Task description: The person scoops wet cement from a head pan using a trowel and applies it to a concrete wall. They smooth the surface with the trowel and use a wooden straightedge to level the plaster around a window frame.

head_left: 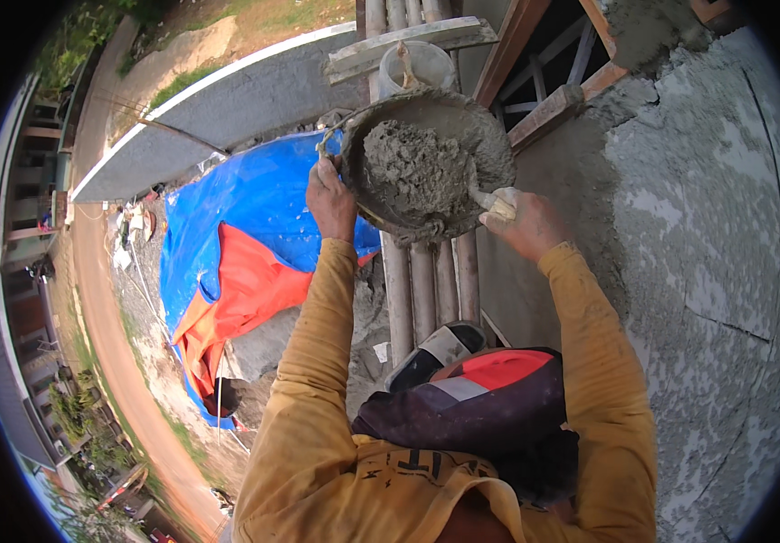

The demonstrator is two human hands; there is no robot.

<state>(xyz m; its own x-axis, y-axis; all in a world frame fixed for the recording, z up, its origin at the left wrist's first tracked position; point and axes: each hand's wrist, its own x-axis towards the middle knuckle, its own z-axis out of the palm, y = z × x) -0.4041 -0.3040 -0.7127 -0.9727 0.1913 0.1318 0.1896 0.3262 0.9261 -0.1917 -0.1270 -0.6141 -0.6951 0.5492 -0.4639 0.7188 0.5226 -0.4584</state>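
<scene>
Over poles (421, 294), left hand (332, 203) clasps bucket (491, 136); right hand (533, 224) clenches trowel (501, 204).

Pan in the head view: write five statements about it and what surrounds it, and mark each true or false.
1. The left hand holds the pan at its left side. True.
2. The pan has nothing in it. False: grey mortar lies in it.
3. The right hand is empty. False: it holds a trowel by the handle.
4. A whitish bucket shows just beyond the pan's far edge. True.
5. The tarp on the left is green. False: it shows blue and red.
</scene>
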